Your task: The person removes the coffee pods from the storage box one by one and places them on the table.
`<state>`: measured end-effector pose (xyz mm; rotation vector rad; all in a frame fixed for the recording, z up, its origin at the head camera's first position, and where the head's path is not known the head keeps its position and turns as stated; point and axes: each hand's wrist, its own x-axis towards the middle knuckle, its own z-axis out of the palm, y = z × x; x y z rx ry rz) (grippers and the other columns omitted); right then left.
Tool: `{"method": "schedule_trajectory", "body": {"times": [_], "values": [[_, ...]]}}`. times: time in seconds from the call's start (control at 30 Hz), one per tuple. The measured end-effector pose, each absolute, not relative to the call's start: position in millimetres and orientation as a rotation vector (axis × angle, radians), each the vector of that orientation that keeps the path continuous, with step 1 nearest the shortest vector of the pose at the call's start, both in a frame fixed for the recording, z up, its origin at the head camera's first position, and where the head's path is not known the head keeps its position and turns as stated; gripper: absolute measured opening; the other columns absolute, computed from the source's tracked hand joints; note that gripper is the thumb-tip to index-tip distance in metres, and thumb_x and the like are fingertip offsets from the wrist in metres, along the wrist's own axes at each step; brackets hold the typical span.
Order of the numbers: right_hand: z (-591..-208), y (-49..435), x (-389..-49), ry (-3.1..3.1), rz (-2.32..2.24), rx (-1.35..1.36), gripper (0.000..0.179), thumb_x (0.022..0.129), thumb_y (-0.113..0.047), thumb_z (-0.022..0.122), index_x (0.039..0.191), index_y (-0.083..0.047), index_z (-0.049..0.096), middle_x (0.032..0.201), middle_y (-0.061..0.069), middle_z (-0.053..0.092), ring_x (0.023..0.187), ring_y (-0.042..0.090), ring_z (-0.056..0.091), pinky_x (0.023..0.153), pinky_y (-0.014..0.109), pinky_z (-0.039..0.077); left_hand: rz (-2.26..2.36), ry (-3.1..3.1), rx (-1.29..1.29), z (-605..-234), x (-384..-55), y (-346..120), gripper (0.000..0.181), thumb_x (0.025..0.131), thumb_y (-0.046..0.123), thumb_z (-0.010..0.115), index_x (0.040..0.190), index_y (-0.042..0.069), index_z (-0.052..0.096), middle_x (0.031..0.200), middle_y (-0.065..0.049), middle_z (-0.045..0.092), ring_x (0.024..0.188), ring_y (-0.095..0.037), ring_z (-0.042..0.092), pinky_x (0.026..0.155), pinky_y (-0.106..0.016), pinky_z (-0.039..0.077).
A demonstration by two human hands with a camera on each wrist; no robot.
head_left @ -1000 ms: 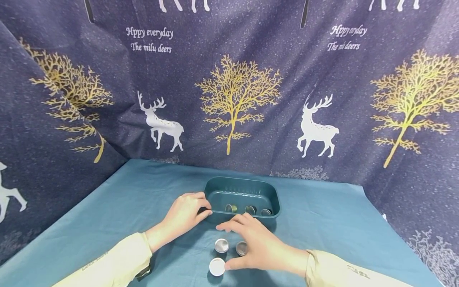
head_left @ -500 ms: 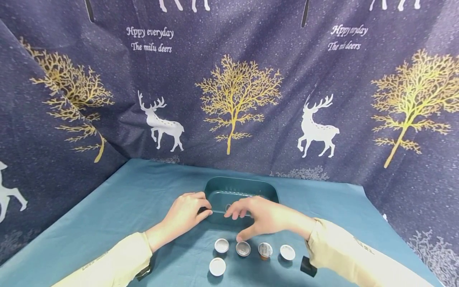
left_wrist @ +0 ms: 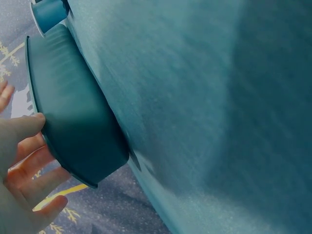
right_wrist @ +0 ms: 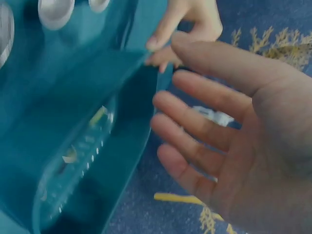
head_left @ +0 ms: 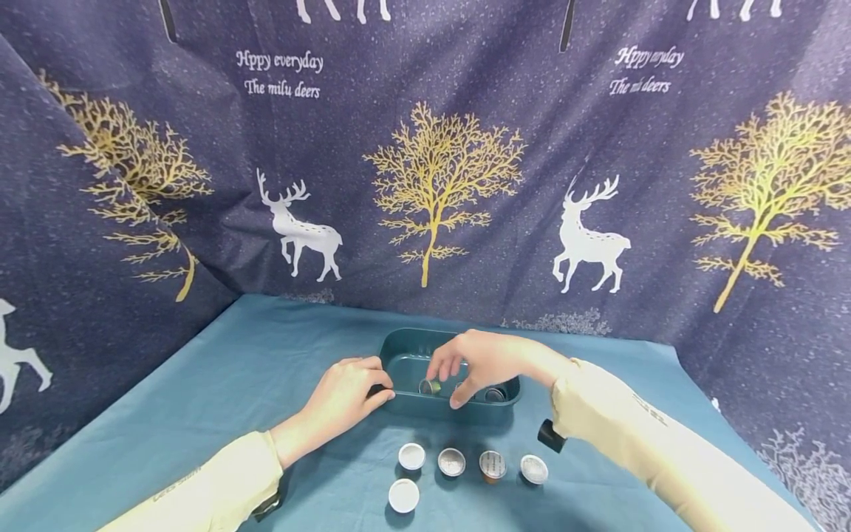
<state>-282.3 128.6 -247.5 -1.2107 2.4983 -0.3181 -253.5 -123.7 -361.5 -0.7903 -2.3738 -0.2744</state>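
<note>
My left hand [head_left: 349, 388] holds the left front corner of a dark teal plastic bin [head_left: 432, 408]; in the left wrist view its thumb [left_wrist: 30, 126] lies against the rim. Above the bin hovers my right hand [head_left: 488, 358], fingers loosely bent and apart. The right wrist view shows nothing in its fingers [right_wrist: 195, 117]. Inside the bin lie small coffee capsules, among them a greenish one [head_left: 429, 386] and a dark one [head_left: 495, 395]; the right hand covers part of the inside. On the cloth in front, several lidded capsules stand upright, including a white-topped one [head_left: 403, 496] nearest me.
Four-sided blue-teal cloth [head_left: 286, 332] covers the table. Behind it hangs a dark patterned curtain [head_left: 499, 244] with deer and trees. The front row also has a capsule with a printed lid [head_left: 493, 464] and one [head_left: 534, 469] at the right end.
My right hand has moved from over the capsules on the cloth forward to above the bin, uncovering the front row. My left hand stays at the bin's corner.
</note>
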Motion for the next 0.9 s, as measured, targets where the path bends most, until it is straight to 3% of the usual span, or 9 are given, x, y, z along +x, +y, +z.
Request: {"method": "schedule_trajectory", "body": {"times": [0.27, 0.57, 0.77, 0.9], "values": [[-244.0, 118.5, -312.6, 2.565, -0.219, -1.187, 0.037, 0.081, -0.018, 0.082, 0.116, -0.016, 0.070, 0.106, 0.006, 0.071, 0.095, 0.014, 0.068, 0.084, 0.023, 0.054, -0.272, -2.387, -0.780, -361.9, -253.2, -124.8, 0.009, 0.081, 0.032, 0.081, 0.083, 0.024, 0.077, 0.080, 0.008, 0.064, 0.072, -0.008, 0.063, 0.078, -0.035, 0.056], [-259.4, 105.0, -342.2, 2.545, -0.102, -1.179, 0.037, 0.080, -0.005, 0.080, 0.115, -0.014, 0.071, 0.113, 0.013, 0.072, 0.106, 0.026, 0.067, 0.090, 0.031, 0.055, -0.266, -2.377, -0.776, -361.9, -252.9, -125.2, 0.009, 0.080, 0.033, 0.081, 0.083, 0.025, 0.077, 0.079, 0.011, 0.062, 0.073, -0.008, 0.064, 0.076, -0.035, 0.056], [-280.7, 92.9, -350.4, 2.527, 0.014, -1.175, 0.044, 0.080, -0.009, 0.081, 0.122, -0.014, 0.068, 0.116, 0.008, 0.070, 0.106, 0.022, 0.066, 0.089, 0.032, 0.054, -0.263, -2.381, -0.782, -361.5, -252.6, -125.8, 0.009, 0.080, 0.033, 0.081, 0.082, 0.025, 0.077, 0.078, 0.010, 0.063, 0.070, -0.007, 0.062, 0.074, -0.034, 0.056], [-292.0, 87.3, -352.6, 2.537, 0.105, -1.145, 0.044, 0.080, -0.014, 0.082, 0.121, -0.019, 0.068, 0.107, 0.000, 0.069, 0.096, 0.013, 0.065, 0.082, 0.026, 0.054, -0.274, -2.381, -0.798, -359.9, -253.8, -125.6, 0.009, 0.080, 0.033, 0.081, 0.081, 0.025, 0.076, 0.078, 0.010, 0.063, 0.066, -0.007, 0.061, 0.066, -0.030, 0.053]]}}
